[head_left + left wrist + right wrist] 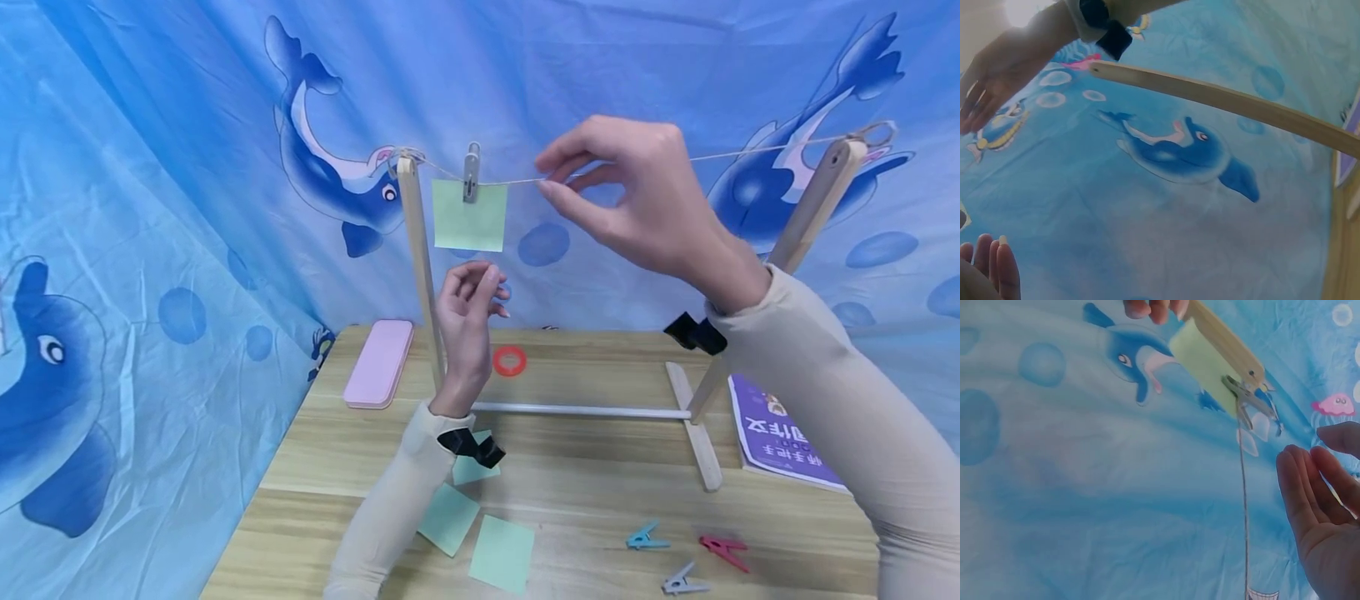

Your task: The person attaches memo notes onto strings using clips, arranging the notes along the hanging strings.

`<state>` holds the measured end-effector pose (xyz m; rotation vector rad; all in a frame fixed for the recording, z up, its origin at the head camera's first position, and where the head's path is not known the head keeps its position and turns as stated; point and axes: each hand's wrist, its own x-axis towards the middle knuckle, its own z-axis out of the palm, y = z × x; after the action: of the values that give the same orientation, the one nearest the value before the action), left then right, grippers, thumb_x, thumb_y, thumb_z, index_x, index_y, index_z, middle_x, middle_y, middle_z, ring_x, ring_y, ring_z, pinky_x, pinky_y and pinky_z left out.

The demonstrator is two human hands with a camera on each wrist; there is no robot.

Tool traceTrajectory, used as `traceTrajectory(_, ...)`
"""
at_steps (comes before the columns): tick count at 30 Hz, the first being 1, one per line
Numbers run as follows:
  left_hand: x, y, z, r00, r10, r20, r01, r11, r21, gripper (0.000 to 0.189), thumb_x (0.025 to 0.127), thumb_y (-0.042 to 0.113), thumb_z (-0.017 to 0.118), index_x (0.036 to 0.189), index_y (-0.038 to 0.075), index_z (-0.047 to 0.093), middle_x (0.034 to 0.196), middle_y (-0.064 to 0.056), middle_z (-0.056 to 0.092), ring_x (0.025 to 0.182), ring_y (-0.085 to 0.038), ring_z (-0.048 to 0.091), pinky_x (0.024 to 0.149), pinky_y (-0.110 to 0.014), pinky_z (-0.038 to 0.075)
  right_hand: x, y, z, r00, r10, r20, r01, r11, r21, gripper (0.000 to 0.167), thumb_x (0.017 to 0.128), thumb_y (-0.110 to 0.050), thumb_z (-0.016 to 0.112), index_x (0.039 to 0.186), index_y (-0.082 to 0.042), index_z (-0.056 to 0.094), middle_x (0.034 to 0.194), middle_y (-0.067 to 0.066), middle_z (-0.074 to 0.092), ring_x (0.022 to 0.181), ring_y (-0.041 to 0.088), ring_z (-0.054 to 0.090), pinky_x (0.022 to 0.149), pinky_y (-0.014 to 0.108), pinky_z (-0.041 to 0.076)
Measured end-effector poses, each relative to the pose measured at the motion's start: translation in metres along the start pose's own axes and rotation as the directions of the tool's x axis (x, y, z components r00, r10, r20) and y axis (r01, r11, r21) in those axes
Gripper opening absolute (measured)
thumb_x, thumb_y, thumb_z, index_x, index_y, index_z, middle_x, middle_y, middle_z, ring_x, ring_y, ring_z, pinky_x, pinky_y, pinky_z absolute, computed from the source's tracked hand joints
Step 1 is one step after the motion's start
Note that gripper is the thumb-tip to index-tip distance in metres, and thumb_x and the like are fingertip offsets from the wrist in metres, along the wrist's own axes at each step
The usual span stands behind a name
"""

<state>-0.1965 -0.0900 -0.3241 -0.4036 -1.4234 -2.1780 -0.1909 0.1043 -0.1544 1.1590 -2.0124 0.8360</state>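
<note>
A pale green paper note (480,227) hangs from a string (765,150), held there by a grey clothespin (471,172). Just beneath the note is my left hand (467,321), its fingers loosely bent with nothing in them. To the right of the clothespin, my right hand (641,196) is raised beside the string. In the right wrist view, the right hand (1322,506) has its thumb apart from the fingers and stands clear of the string. The clothespin (1250,401) grips the note's edge in that view too.
Wooden posts (420,250) carry the string, joined low down by a white rod (577,410). Several green notes (504,552) lie in front. Blue (647,537), red (723,550) and grey (682,581) clothespins lie at right. A pink case (380,364), red ring (510,362) and purple book (783,433) lie further back.
</note>
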Motion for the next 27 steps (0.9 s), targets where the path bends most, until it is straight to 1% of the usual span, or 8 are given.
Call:
traceTrajectory(5, -0.007, -0.009, -0.011, 0.999, -0.021, 0.050, 0.017, 0.996, 0.088, 0.011, 0.102, 0.016, 0.065, 0.112, 0.014, 0.063, 0.095, 0.002, 0.070, 0.077, -0.014, 0.065, 0.061, -0.022, 0.056, -0.028, 0.003, 0.001, 0.999, -0.007, 0.039, 0.005, 0.999, 0.034, 0.017, 0.094, -0.006, 0.076, 0.110, -0.005, 0.077, 0.106, 0.007, 0.078, 0.092, 0.013, 0.075, 0.085, 0.011, 0.058)
traceTrajectory(10, -0.014, -0.017, -0.022, 0.993, -0.061, 0.099, 0.042, 0.982, 0.185, 0.012, 0.101, 0.016, 0.067, 0.109, 0.008, 0.065, 0.093, 0.003, 0.070, 0.074, -0.014, 0.065, 0.059, -0.024, 0.056, -0.058, 0.010, 0.002, 0.996, -0.011, 0.090, 0.009, 1.000, 0.024, 0.020, 0.091, -0.003, 0.077, 0.111, -0.008, 0.077, 0.103, 0.004, 0.078, 0.089, 0.012, 0.075, 0.084, 0.010, 0.057)
traceTrajectory(13, -0.021, -0.022, -0.028, 0.985, -0.107, 0.139, 0.073, 0.971, 0.229, 0.014, 0.100, 0.014, 0.068, 0.109, 0.003, 0.065, 0.092, 0.004, 0.069, 0.074, -0.016, 0.066, 0.059, -0.025, 0.057, -0.074, 0.014, 0.002, 0.993, 0.006, 0.117, -0.007, 1.000, 0.010, 0.023, 0.089, -0.001, 0.079, 0.111, -0.010, 0.077, 0.102, 0.002, 0.078, 0.088, 0.011, 0.075, 0.083, 0.008, 0.057)
traceTrajectory(16, -0.027, -0.027, -0.034, 0.970, -0.157, 0.186, 0.105, 0.958, 0.266, 0.016, 0.100, 0.014, 0.069, 0.110, 0.001, 0.065, 0.091, 0.001, 0.068, 0.073, -0.014, 0.066, 0.060, -0.023, 0.058, -0.091, 0.018, 0.003, 0.991, 0.014, 0.137, -0.016, 1.000, 0.017, 0.026, 0.088, 0.001, 0.080, 0.111, -0.011, 0.077, 0.102, 0.001, 0.077, 0.087, 0.010, 0.075, 0.082, 0.010, 0.058)
traceTrajectory(18, -0.033, -0.029, -0.038, 0.960, -0.178, 0.216, 0.108, 0.948, 0.298, 0.016, 0.101, 0.014, 0.068, 0.110, 0.001, 0.065, 0.091, -0.002, 0.067, 0.072, -0.012, 0.065, 0.061, -0.021, 0.057, -0.102, 0.021, 0.005, 0.989, 0.016, 0.147, -0.020, 0.999, 0.026, 0.029, 0.086, 0.003, 0.080, 0.111, -0.012, 0.076, 0.102, 0.000, 0.077, 0.087, 0.009, 0.074, 0.081, 0.011, 0.059)
traceTrajectory(21, -0.039, -0.032, -0.045, 0.950, -0.189, 0.249, 0.090, 0.928, 0.363, 0.015, 0.101, 0.013, 0.068, 0.109, 0.001, 0.066, 0.093, -0.009, 0.068, 0.072, -0.010, 0.064, 0.059, -0.021, 0.055, -0.120, 0.025, 0.009, 0.985, 0.028, 0.172, -0.034, 0.999, 0.030, 0.032, 0.084, 0.005, 0.080, 0.111, -0.012, 0.076, 0.102, -0.002, 0.076, 0.086, 0.009, 0.074, 0.080, 0.013, 0.059)
traceTrajectory(24, -0.045, -0.035, -0.052, 0.941, -0.200, 0.272, 0.068, 0.900, 0.430, 0.013, 0.100, 0.014, 0.069, 0.107, 0.003, 0.068, 0.096, -0.015, 0.069, 0.074, -0.010, 0.064, 0.058, -0.020, 0.054, -0.140, 0.028, 0.012, 0.975, 0.069, 0.210, -0.073, 0.997, 0.011, 0.033, 0.085, 0.005, 0.080, 0.112, -0.013, 0.075, 0.103, -0.003, 0.076, 0.086, 0.009, 0.074, 0.080, 0.013, 0.059)
traceTrajectory(27, -0.048, -0.037, -0.058, 0.933, -0.221, 0.286, 0.062, 0.878, 0.475, 0.012, 0.099, 0.016, 0.071, 0.106, 0.006, 0.070, 0.098, -0.015, 0.070, 0.075, -0.010, 0.066, 0.059, -0.019, 0.055, -0.158, 0.031, 0.014, 0.958, 0.130, 0.255, -0.129, 0.991, -0.020, 0.032, 0.086, 0.002, 0.080, 0.112, -0.015, 0.074, 0.104, -0.006, 0.075, 0.086, 0.007, 0.073, 0.078, 0.015, 0.060)
